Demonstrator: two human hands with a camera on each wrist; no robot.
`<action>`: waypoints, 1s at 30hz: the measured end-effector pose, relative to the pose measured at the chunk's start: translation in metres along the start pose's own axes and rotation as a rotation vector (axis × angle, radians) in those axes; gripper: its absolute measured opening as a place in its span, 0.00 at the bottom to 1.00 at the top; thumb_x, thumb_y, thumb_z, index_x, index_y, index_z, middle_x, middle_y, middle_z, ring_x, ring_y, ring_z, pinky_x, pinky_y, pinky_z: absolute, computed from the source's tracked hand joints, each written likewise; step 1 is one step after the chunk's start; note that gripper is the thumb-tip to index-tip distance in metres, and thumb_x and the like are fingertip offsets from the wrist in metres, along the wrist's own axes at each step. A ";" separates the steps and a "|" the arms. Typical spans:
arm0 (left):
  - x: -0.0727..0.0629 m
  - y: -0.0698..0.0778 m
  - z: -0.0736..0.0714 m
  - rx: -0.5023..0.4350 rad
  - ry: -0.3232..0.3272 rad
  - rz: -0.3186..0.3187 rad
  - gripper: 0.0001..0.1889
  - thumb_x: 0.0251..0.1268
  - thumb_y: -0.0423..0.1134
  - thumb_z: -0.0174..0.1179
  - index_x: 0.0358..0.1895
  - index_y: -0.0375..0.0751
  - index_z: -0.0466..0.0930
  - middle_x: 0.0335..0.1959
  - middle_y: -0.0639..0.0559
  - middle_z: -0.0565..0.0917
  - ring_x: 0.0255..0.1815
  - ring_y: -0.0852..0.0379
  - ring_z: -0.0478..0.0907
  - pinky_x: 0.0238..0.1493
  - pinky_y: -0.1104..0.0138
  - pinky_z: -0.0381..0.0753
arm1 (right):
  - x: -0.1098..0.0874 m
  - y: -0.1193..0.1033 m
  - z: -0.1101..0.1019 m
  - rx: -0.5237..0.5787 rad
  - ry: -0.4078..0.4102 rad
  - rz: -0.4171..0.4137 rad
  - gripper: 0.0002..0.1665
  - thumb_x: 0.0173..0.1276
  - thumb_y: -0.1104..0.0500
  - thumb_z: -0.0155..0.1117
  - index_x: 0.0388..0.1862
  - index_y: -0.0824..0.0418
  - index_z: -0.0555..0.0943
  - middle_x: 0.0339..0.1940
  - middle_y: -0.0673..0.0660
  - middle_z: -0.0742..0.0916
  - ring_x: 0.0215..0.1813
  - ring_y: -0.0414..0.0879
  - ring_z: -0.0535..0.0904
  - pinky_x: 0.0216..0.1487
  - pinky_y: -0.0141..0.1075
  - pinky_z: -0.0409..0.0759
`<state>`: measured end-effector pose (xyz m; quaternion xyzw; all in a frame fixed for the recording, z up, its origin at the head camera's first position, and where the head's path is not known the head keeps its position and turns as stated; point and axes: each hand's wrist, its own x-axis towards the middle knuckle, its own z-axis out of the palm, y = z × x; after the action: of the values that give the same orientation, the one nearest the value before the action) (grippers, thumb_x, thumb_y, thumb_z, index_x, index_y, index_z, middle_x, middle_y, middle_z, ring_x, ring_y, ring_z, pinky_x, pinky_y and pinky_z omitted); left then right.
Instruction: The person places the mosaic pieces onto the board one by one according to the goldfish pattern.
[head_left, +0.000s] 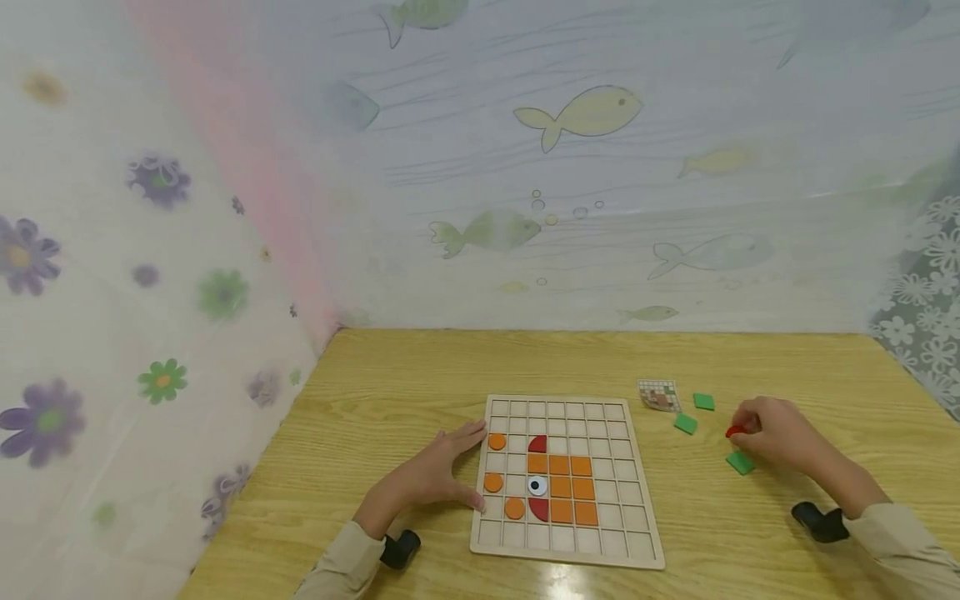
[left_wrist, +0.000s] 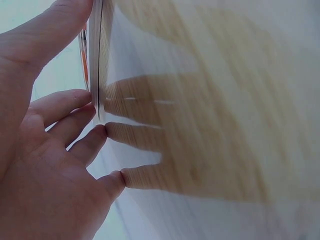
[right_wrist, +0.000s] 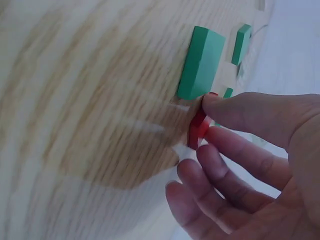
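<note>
A wooden grid board (head_left: 630,533) lies on the table, its cells partly filled with orange squares (head_left: 560,487), orange circles (head_left: 493,482), red quarter-circle pieces (head_left: 538,445) and one eye piece (head_left: 537,485). My left hand (head_left: 431,475) rests at the board's left edge, thumb and fingers spread and touching its side. Right of the board, my right hand (head_left: 780,433) pinches a small red piece (right_wrist: 198,126) between thumb and index finger, close over the tabletop. The piece is partly covered by the fingers. Just beside it lies a green square tile (right_wrist: 201,62).
Two more green tiles (head_left: 703,402) lie between the board and the right hand. A small printed pattern card (head_left: 658,395) with a curled edge sits at the board's upper right. Behind the wooden table (head_left: 420,358) hangs a fish-printed curtain (head_left: 600,250); a flowered one (head_left: 150,333) hangs at left.
</note>
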<state>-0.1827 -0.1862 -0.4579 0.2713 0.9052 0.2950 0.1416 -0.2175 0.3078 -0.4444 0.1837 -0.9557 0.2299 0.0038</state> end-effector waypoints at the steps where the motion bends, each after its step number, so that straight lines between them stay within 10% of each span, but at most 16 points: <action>1: 0.000 0.000 0.000 -0.002 0.000 -0.001 0.54 0.44 0.58 0.71 0.73 0.37 0.55 0.75 0.47 0.54 0.75 0.46 0.47 0.70 0.42 0.40 | -0.001 0.000 0.000 -0.006 0.004 0.003 0.05 0.55 0.64 0.70 0.25 0.63 0.81 0.23 0.49 0.78 0.25 0.40 0.70 0.24 0.34 0.70; 6: 0.000 0.000 0.000 -0.008 -0.002 -0.005 0.54 0.44 0.58 0.71 0.73 0.37 0.55 0.75 0.47 0.54 0.75 0.47 0.47 0.70 0.43 0.40 | -0.004 0.000 0.000 -0.011 0.021 -0.024 0.07 0.55 0.62 0.72 0.22 0.59 0.81 0.24 0.48 0.79 0.24 0.39 0.72 0.23 0.33 0.72; 14: 0.001 0.000 -0.001 0.010 -0.002 -0.008 0.55 0.43 0.60 0.70 0.73 0.39 0.55 0.75 0.48 0.53 0.75 0.48 0.47 0.71 0.44 0.40 | -0.011 0.003 -0.006 0.163 -0.117 -0.148 0.18 0.52 0.70 0.70 0.45 0.70 0.82 0.39 0.60 0.82 0.31 0.38 0.77 0.26 0.32 0.78; 30: 0.000 0.000 -0.001 0.014 0.001 -0.002 0.55 0.43 0.59 0.71 0.73 0.38 0.55 0.75 0.48 0.54 0.75 0.48 0.47 0.70 0.43 0.41 | 0.000 -0.007 0.007 0.141 -0.023 -0.307 0.12 0.53 0.74 0.67 0.37 0.64 0.84 0.33 0.54 0.83 0.29 0.34 0.75 0.27 0.31 0.78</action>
<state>-0.1832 -0.1861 -0.4572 0.2713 0.9076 0.2884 0.1397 -0.2148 0.2985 -0.4477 0.3301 -0.8978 0.2912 0.0152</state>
